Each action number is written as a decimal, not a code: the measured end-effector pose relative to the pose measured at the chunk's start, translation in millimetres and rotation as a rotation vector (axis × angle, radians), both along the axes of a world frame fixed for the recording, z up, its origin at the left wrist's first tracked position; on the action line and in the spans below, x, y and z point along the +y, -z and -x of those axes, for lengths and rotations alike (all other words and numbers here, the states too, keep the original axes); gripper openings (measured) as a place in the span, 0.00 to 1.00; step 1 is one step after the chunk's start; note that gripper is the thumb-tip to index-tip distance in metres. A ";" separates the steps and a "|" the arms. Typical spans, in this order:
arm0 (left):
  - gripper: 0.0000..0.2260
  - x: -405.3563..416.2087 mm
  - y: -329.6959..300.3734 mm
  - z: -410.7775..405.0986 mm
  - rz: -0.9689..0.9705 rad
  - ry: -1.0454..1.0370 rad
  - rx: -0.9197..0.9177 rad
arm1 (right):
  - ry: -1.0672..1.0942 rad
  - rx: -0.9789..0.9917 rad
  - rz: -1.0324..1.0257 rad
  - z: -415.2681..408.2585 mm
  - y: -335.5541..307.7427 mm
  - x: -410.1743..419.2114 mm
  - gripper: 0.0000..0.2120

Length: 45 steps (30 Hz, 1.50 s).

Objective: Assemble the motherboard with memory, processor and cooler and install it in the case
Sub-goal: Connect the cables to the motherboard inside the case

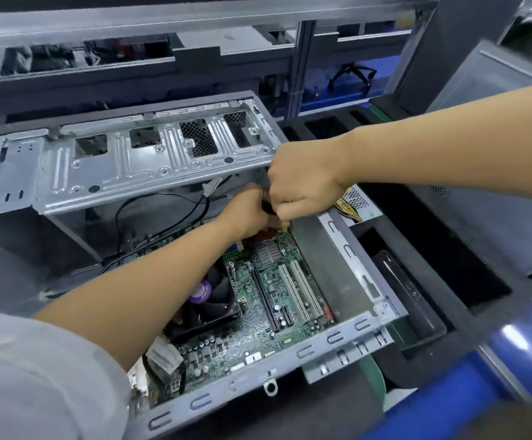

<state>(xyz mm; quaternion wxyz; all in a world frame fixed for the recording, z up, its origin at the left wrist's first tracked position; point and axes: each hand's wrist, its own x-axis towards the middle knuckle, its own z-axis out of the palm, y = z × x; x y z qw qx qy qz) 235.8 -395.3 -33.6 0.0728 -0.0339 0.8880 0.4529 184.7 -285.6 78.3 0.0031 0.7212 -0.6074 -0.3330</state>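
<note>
Right hand (302, 182) grips a dark-handled tool at the motherboard's (267, 300) far edge; left hand (248, 211) curls beside it, contents unclear. Board with cooler (207, 300) sits inside the case (347, 335); fastening apparently remains.

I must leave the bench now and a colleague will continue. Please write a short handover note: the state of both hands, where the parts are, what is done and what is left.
Left hand: curled, at the far corner of the motherboard; what it holds is hidden.
Right hand: fist gripping a dark-handled tool, seemingly a screwdriver with a yellow tip, pointing down at that corner.
Parts: motherboard lies inside the open case; cooler sits on it.
Done: board with cooler placed in case.
Left: apparently fastening the board; memory cannot be seen.
</note>
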 end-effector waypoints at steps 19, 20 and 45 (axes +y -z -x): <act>0.17 3.3 3.6 0.9 0.119 -0.045 0.130 | 0.042 0.047 0.088 -5.6 1.3 4.2 0.17; 0.17 3.4 3.6 0.9 0.124 -0.051 0.136 | 0.048 0.041 0.091 -6.1 1.3 4.2 0.18; 0.19 20.5 -9.0 3.8 0.449 -0.040 0.087 | 0.059 0.002 0.092 -4.2 2.3 4.8 0.18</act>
